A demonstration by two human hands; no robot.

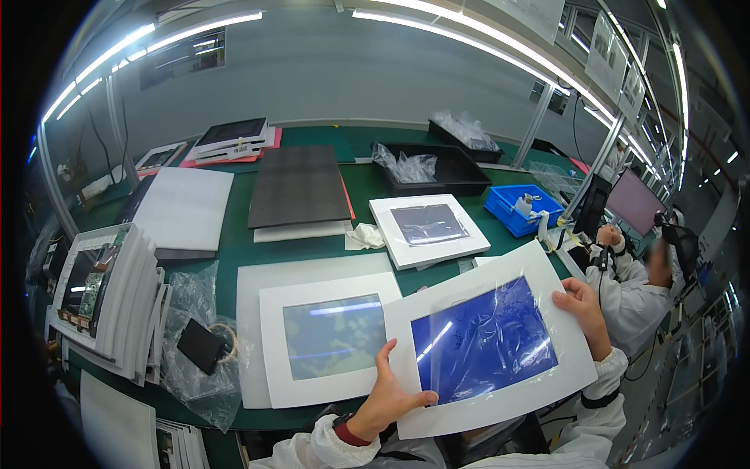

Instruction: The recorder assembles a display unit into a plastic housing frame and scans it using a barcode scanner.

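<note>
A white-framed panel (491,344) with a shiny blue film over its screen is held tilted above the green table's front edge. My left hand (388,399) grips its lower left edge, thumb on the blue film. My right hand (584,311) holds its upper right edge. To its left a second white-framed panel (328,338) with a pale green screen lies flat on a white foam sheet (248,285). A third white-framed panel (428,228) with a grey screen lies farther back.
A rack of upright panels (109,297) stands at the left, beside a clear bag (199,352) holding a black pad. A dark sheet (299,186), white foam (183,207), black tray (437,173) and blue bin (522,207) sit behind. Another person (644,273) works at right.
</note>
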